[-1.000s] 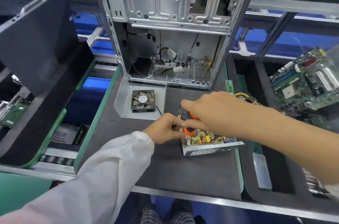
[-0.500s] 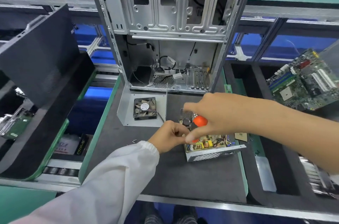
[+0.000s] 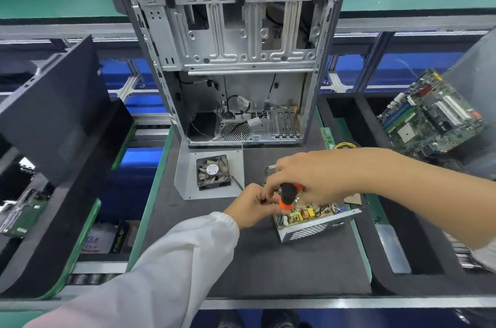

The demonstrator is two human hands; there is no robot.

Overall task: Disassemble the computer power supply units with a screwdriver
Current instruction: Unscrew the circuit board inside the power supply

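Observation:
An open power supply unit (image 3: pixel 314 225) lies on the dark mat, its circuit board with yellow parts exposed inside a perforated metal shell. My right hand (image 3: pixel 311 177) grips an orange-and-black screwdriver (image 3: pixel 287 197) that stands upright over the unit's left end. My left hand (image 3: pixel 252 207), in a white sleeve, has its fingers curled against the unit's left edge beside the screwdriver shaft; what it pinches is hidden.
An empty computer case (image 3: pixel 236 64) stands upright behind the unit. A fan (image 3: pixel 213 172) lies on a metal cover plate (image 3: pixel 185 182). A motherboard (image 3: pixel 432 115) leans in the right tray. Dark foam trays (image 3: pixel 64 123) sit left.
My view has tilted up and back, showing more of the case. The screwdriver handle has turned in my right hand. Both hands stay at the unit's left end.

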